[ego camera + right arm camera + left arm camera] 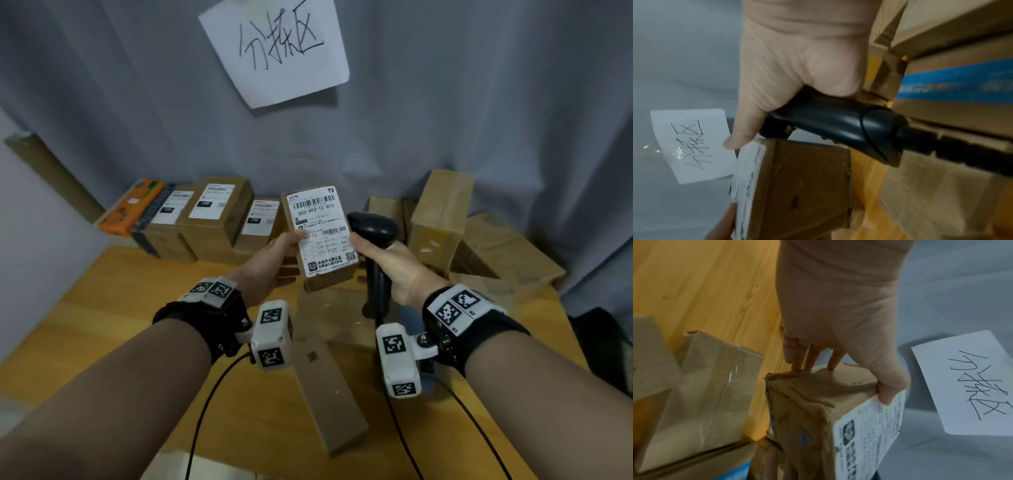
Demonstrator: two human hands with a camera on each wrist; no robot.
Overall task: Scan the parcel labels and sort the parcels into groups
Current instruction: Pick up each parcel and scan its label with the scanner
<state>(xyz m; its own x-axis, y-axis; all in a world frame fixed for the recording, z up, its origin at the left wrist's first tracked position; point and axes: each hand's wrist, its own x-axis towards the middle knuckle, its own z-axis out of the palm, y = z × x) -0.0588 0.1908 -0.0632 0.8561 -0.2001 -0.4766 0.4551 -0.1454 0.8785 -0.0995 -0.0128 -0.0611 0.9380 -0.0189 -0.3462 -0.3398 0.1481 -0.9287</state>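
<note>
A small brown cardboard parcel (320,236) with a white barcode label facing me is held up above the wooden table. My left hand (274,258) grips it from the left, thumb on the label and fingers behind; the left wrist view shows the parcel (813,415) and the thumb (888,391) on its label edge. My right hand (387,263) grips a black handheld barcode scanner (375,229) just right of the parcel, its thumb touching the parcel's right edge. In the right wrist view the scanner (840,125) lies above the parcel (797,186).
A row of labelled boxes (215,209) and an orange parcel (132,205) line the back left. Loose cardboard boxes (489,246) pile at the back right. A long box (329,394) lies on the table (102,329) below my hands. A handwritten paper sign (277,48) hangs on the grey curtain.
</note>
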